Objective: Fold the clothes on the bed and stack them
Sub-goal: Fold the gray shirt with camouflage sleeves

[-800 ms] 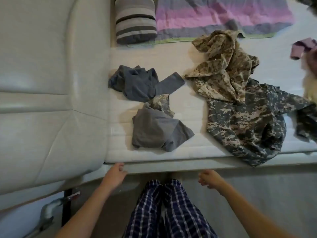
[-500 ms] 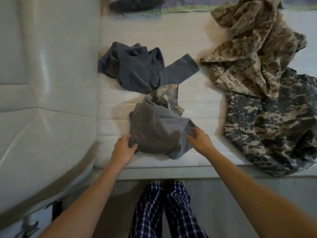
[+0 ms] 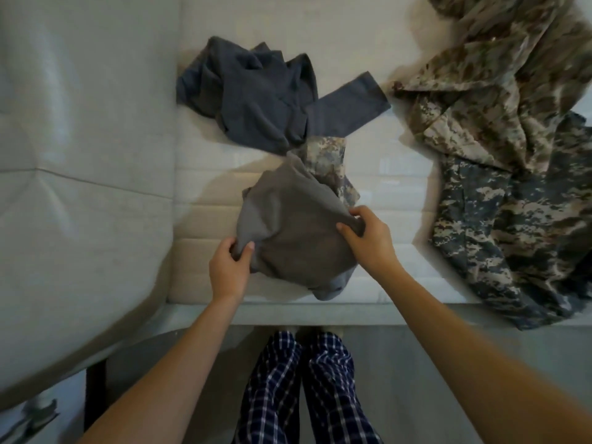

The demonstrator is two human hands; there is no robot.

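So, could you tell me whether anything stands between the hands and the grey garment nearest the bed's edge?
Nothing visible does: the left hand and the right hand both pinch the grey garment directly. A small camouflage piece lies against its far edge, clear of both hands.

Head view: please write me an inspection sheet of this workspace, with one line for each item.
surface: white bed, quilted top.
job's things: grey garment crumpled at the near edge, camo piece at its far side; blue garment crumpled behind; tan camo overlaps dark camo at right.
clutter: nothing seen.
grips: left hand pinches the grey garment's left edge; right hand pinches its right edge.
cables: nothing seen.
surroundings: padded panel at left; checked trousers below.
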